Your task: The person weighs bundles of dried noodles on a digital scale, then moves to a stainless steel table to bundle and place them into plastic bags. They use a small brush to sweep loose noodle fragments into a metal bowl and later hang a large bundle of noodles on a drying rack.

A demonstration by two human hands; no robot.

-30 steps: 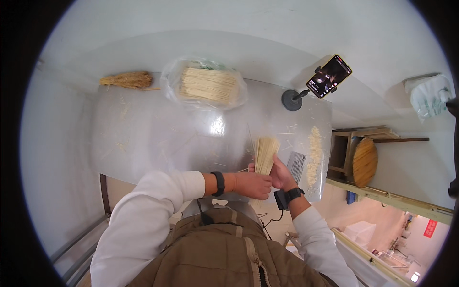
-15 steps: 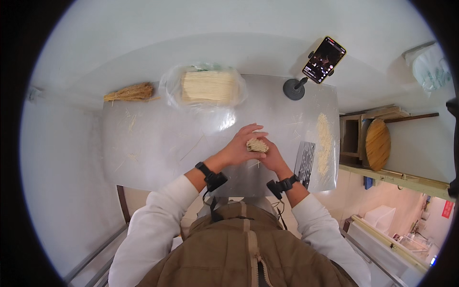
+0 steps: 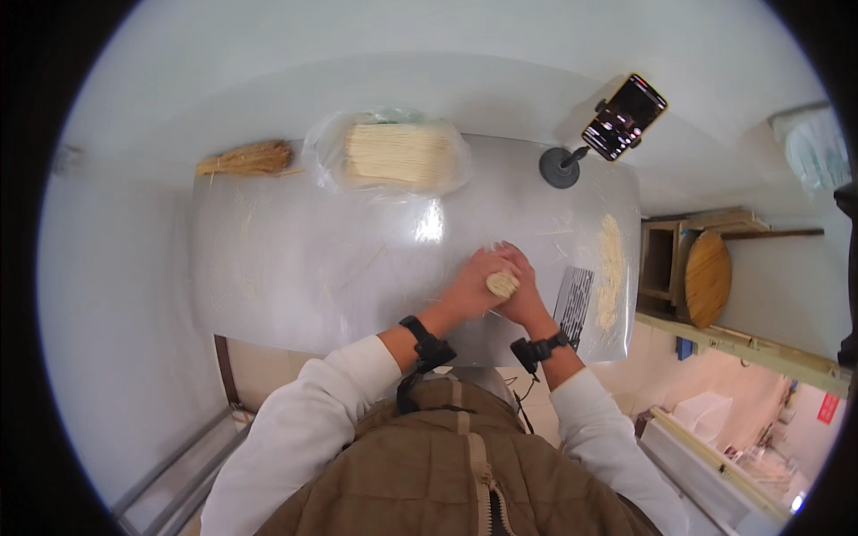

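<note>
Both my hands are wrapped round a bundle of thin pale noodles, whose end faces me between the palms. My left hand closes on it from the left, and my right hand from the right; the fingers come together on the far side. The rest of the bundle is hidden by the hands, which are just above the near part of the metal table. To the right of my right hand lies a rectangular, dark-patterned blade-like tool.
An open clear bag of noodles sits at the back, with a straw whisk broom on its left. A phone stands on a round-based holder. Noodle scraps lie along the right edge. A round wooden board leans beyond.
My hands have shifted slightly right and nearer with the bundle, and closed more tightly together round it. The fingers of my left hand, spread before, are now folded in. The view has shifted a little.
</note>
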